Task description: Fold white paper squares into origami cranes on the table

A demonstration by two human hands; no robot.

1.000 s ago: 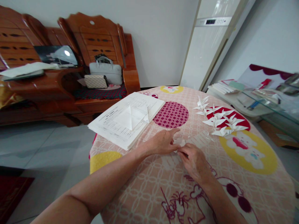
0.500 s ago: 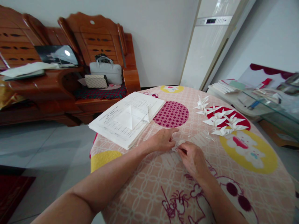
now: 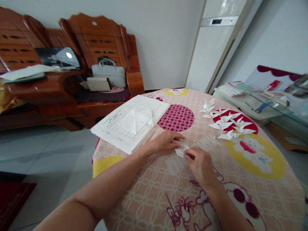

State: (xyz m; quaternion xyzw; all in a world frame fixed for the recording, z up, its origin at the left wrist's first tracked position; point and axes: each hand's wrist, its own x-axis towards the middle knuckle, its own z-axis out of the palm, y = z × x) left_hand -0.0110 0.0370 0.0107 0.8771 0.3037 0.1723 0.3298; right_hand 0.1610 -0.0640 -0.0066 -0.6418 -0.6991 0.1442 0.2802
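A small piece of folded white paper (image 3: 181,151) lies low over the tablecloth between my two hands. My right hand (image 3: 200,162) pinches its right edge between thumb and fingers. My left hand (image 3: 166,141) rests at the paper's left end, its fingers stretched out and apart, the lower fingertips touching the paper. Exactly how the paper is folded is too small and partly covered to tell. Several folded white paper cranes (image 3: 223,123) stand in a group on the right side of the table.
A stack of printed sheets (image 3: 115,128) lies left on the round tablecloth (image 3: 144,192), with a folded paper square (image 3: 136,120) on top. Small paper scraps (image 3: 214,141) lie near the cranes. Beyond are a wooden chair (image 3: 96,38) with bags and a glass-topped side table (image 3: 276,106).
My left hand's fingers have straightened and shifted slightly, showing more of the folded paper. My right hand has moved a little to the right, still pinching it.
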